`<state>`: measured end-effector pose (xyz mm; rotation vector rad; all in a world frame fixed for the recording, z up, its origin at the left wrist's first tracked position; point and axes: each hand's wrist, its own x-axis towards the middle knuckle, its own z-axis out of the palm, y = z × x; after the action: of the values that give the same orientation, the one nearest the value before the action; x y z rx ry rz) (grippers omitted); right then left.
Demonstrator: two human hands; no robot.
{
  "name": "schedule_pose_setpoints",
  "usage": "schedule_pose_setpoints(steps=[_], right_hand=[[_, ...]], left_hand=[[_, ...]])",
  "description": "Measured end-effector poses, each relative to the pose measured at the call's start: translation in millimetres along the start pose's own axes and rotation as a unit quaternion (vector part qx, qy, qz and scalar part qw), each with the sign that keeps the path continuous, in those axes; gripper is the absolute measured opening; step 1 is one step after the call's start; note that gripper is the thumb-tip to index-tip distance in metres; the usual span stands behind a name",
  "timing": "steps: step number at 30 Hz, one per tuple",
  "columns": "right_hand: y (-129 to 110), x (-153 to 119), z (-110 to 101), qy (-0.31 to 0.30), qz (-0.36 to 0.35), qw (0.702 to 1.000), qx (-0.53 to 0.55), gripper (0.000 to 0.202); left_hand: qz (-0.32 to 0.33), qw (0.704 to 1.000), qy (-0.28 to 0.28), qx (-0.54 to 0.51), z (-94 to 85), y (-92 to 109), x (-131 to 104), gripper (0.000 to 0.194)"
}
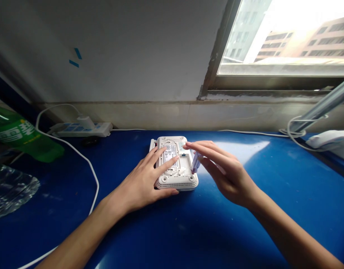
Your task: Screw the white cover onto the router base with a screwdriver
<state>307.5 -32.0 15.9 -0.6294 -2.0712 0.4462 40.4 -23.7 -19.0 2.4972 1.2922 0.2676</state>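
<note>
A white plastic device point(185, 164) with a vented face, a printed label and round feet lies flat on the blue table. My left hand point(145, 175) rests on its left side, fingers spread over the label and thumb along the near edge. Over its right side, my right hand point(225, 168) holds a small tool with a translucent purple handle point(196, 161) between thumb and fingers. The tool stands nearly upright, its lower end near the device's near right corner. Whether its tip touches a screw cannot be made out.
A white power strip point(100, 129) with a plug lies at the back left, its cable running forward. Green point(29, 136) and clear point(13, 190) bottles lie at the left. At the right are a metal pole point(320, 106) and white object point(328, 139). The blue table point(160, 231) meets the wall behind.
</note>
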Motion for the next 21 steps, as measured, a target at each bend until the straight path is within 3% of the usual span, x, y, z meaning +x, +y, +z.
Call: schedule_pose_setpoints(steps=[9, 16, 21], right_hand=[[-1.1, -1.9, 0.7, 0.075, 0.005, 0.996, -0.036, 0.023], [-0.2, 1.0, 0.4, 0.014, 0.008, 0.999, 0.038, 0.046], [0.4, 0.5, 1.5, 0.055, -0.014, 0.998, -0.022, 0.030]], left_hand=[[-0.001, 1.000, 0.009, -0.007, -0.8, 0.2, -0.4, 0.089], [-0.001, 1.000, -0.002, 0.002, -0.4, -0.3, 1.1, 0.090], [0.000, 1.000, 0.003, 0.000, -0.1, 0.1, -0.9, 0.089]])
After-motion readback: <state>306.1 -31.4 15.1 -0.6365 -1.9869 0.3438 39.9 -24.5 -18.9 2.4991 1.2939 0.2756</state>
